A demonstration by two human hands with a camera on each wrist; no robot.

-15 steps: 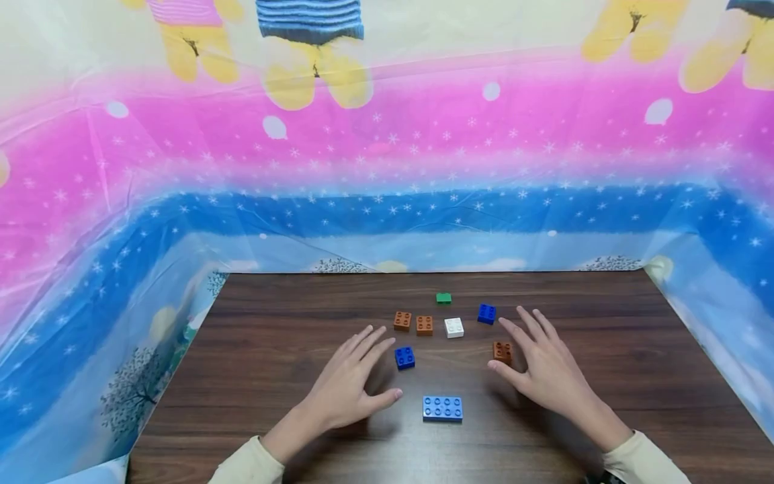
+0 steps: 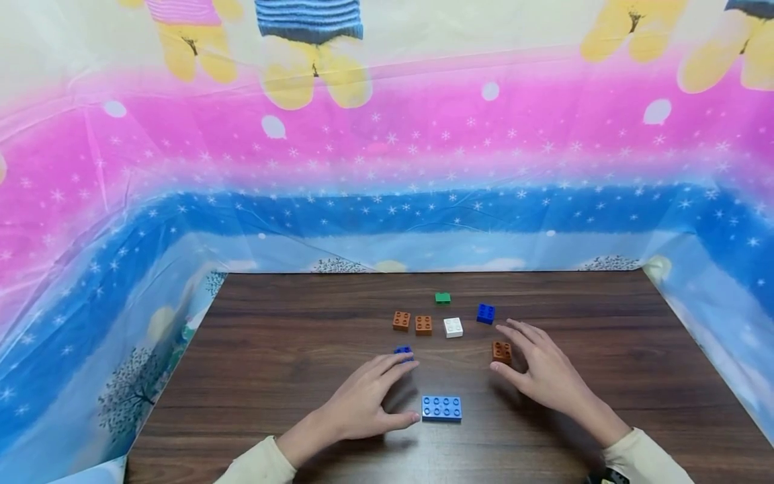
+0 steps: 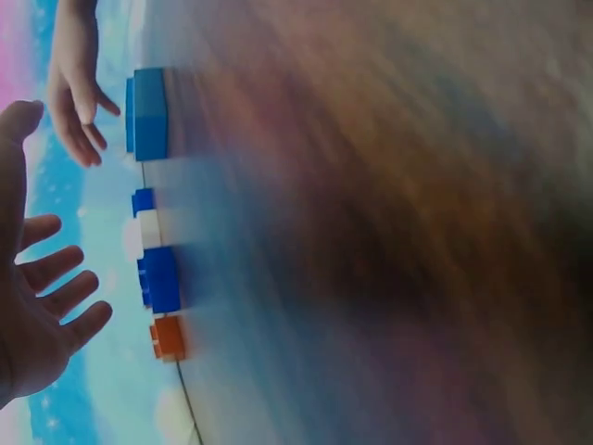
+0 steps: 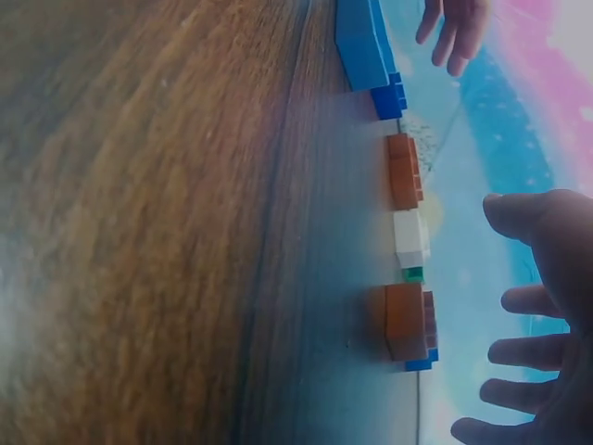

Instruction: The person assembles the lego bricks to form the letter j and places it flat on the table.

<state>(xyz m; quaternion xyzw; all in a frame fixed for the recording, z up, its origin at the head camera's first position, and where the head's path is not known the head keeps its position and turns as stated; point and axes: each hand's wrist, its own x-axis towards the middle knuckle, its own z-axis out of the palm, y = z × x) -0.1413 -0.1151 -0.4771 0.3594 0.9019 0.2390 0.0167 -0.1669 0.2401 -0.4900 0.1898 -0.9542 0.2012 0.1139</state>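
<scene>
My left hand [image 2: 365,398] hovers over the table with fingers spread and nothing in them. Its thumb tip comes close to the left end of a light blue eight-stud brick [image 2: 441,409], and its fingers partly cover a dark blue brick [image 2: 402,350] in the head view. On the other side, my right hand [image 2: 542,370] holds nothing, its thumb and forefinger on either side of a brown-orange brick [image 2: 501,351]. In the right wrist view the fingers [image 4: 523,352] stand apart from that brick [image 4: 405,322].
Farther back lie two orange bricks [image 2: 402,320], a white brick [image 2: 453,327], another dark blue brick [image 2: 486,313] and a small green brick [image 2: 443,298]. A printed cloth [image 2: 387,212] hangs around the back and sides of the brown wooden table [image 2: 272,336].
My left hand has moved right and nearer the light blue brick, now covering part of the dark blue one. My right hand's fingers have drawn slightly lower and closer together.
</scene>
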